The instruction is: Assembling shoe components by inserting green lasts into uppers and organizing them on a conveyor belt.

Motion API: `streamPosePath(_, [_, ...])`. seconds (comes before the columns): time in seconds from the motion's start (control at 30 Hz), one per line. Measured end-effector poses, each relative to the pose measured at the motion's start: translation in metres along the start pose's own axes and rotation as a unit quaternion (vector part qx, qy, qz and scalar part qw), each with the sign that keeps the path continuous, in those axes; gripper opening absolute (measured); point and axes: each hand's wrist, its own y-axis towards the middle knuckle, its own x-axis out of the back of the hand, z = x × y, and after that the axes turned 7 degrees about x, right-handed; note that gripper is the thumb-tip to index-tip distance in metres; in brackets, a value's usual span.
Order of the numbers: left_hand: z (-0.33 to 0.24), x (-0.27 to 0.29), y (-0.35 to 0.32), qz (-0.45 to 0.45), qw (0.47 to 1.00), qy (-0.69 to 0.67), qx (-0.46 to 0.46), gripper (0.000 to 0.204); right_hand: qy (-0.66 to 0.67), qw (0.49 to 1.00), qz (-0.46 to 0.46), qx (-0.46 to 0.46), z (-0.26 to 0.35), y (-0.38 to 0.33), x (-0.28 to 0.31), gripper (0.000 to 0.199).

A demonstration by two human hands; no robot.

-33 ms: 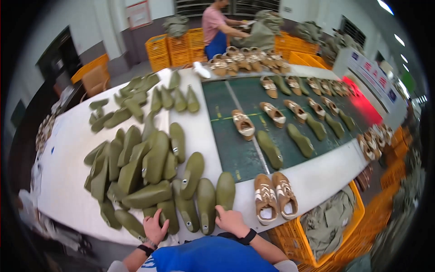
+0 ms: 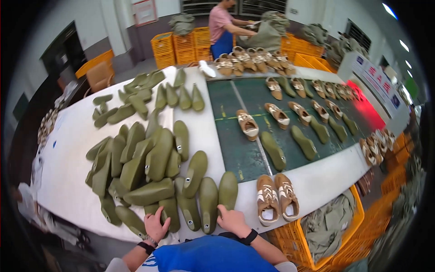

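Olive-green shoe lasts lie heaped on the white tabletop before me. At the near edge, my left hand [image 2: 156, 227] has its thumb and fingers around the lower end of a green shoe last [image 2: 169, 209]. To its right, my right hand [image 2: 233, 221] grips the near end of another last [image 2: 228, 188], some of its fingers hidden beneath the hand. Between my hands lie two more lasts, the closer one [image 2: 208, 204] next to my right hand. A pair of brown-and-white sneakers [image 2: 268, 199] stands to the right of that hand.
A green conveyor belt [image 2: 235, 158] carries sneakers and lasts in rows. More sneakers [image 2: 251, 61] are piled at its far end, where a person in pink [image 2: 219, 25] handles grey-green cloth. An orange crate [image 2: 308, 247] with cloth stands at the lower right.
The whole scene has shifted slightly right in the picture. Both hands keep the same places on their lasts.
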Motion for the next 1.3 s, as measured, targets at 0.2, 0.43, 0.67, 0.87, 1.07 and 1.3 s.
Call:
streamPosePath(0.2, [0.001, 0.004, -0.005, -0.002, 1.0, -0.005, 0.018, 0.05, -0.014, 1.0, 0.008, 0.02, 0.002, 0.004, 0.001, 0.04])
streamPosePath(0.43, [0.002, -0.002, -0.005, 0.001, 1.0, -0.014, 0.013, 0.05, 0.018, 0.999, 0.025, -0.006, -0.003, 0.001, 0.003, 0.046])
streamPosePath(0.67, [0.0, 0.004, -0.009, -0.019, 1.0, -0.002, 0.02, 0.049, -0.016, 0.998, 0.032, -0.044, -0.006, -0.011, 0.016, 0.06])
streamPosePath(0.87, [-0.003, 0.004, -0.004, -0.011, 1.0, -0.012, 0.002, 0.048, -0.054, 0.998, 0.009, 0.014, -0.009, 0.001, 0.008, 0.03])
streamPosePath(1.07, [-0.064, 0.014, 0.031, 0.102, 0.978, -0.128, -0.127, 0.053, -0.084, 0.996, 0.01, -0.04, 0.0, 0.001, 0.0, 0.024])
streamPosePath(1.3, [-0.132, -0.038, 0.055, 0.321, 0.924, 0.115, -0.175, 0.073, -0.152, 0.982, -0.062, -0.096, 0.012, -0.002, -0.012, 0.048])
